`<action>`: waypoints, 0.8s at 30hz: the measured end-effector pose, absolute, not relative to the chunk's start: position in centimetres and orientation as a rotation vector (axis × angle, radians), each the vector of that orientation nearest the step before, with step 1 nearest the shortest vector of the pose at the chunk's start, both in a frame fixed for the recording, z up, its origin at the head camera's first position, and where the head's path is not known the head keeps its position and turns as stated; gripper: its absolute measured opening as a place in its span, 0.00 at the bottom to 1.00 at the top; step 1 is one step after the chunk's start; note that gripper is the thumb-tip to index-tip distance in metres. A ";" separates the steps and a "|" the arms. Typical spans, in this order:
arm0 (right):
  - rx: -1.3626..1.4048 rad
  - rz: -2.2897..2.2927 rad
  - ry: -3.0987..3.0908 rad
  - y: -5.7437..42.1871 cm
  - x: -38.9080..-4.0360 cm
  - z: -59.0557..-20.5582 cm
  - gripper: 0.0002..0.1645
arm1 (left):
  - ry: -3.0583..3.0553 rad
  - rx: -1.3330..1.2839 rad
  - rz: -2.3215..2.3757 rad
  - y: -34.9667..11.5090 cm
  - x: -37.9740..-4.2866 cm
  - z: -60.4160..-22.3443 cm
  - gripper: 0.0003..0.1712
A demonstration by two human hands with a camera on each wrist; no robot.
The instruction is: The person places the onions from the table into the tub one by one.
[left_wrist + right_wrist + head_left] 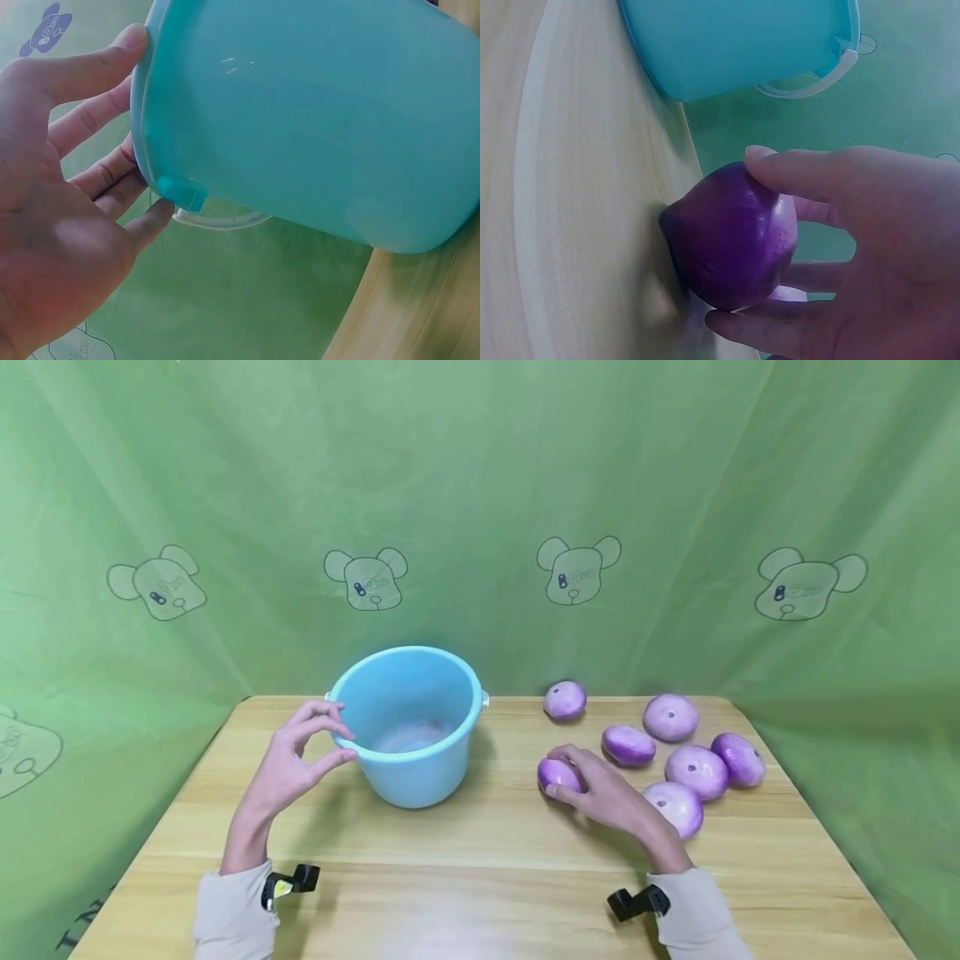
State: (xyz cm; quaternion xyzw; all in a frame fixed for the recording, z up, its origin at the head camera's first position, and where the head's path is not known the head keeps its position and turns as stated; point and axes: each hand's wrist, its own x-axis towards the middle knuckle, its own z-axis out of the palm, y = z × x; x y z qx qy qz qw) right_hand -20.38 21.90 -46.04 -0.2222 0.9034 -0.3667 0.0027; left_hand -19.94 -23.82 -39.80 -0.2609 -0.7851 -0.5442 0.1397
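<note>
A light blue bucket (420,777) stands upright on the table, left of the middle. My left hand (288,764) pinches its rim on the near left side. In the left wrist view the thumb (97,71) lies at the outer edge of the rim, and the other fingers reach behind it. To the right of the bucket, my right hand (603,789) grips a purple onion (558,774) between thumb and fingers. Seen from the right wrist, that onion (727,236) is close over the wood, its pointed end toward the tabletop.
More purple onions lie on the right of the wooden table (465,893), among them one at the back (565,701) and one beside my right wrist (675,807). A white bucket handle (810,86) hangs at the far side. Green cloth (480,485) encloses the table behind and at both sides.
</note>
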 end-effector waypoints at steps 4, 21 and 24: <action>-0.681 -1.146 2.824 21.9 -20.3 -46.2 0.28 | -2.309 -0.735 -1.466 -23.8 -19.8 -39.6 0.12; -0.671 -1.134 2.828 21.8 -20.4 -46.1 0.28 | -2.401 -0.713 -1.126 -23.4 -18.8 -38.5 0.14; -0.670 -1.131 2.826 21.8 -20.5 -46.1 0.28 | -2.407 -0.714 -1.121 -23.4 -18.6 -38.5 0.13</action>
